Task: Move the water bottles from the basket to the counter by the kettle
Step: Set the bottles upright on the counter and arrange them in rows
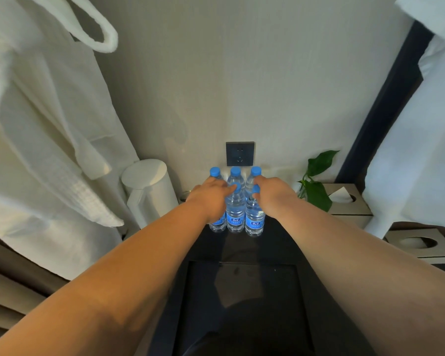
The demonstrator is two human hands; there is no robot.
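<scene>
Several clear water bottles [235, 217] with blue caps and blue labels stand in a tight cluster on the dark counter [275, 242], just right of the white kettle [152, 191]. My left hand [210, 195] lies over the top of the front-left bottle [218, 223], fingers curled round its neck and reaching the middle bottle's cap. Around the neck of the front-right bottle [254, 219] sits my right hand [274, 194], thumb beside the cap. No basket is in view.
A wall socket [240, 153] sits behind the bottles. A small green plant [316, 186] and a tissue box [347, 201] stand to the right, with a second box [421, 244] nearer. White bathrobes hang at the left [44, 129] and the right [416, 150].
</scene>
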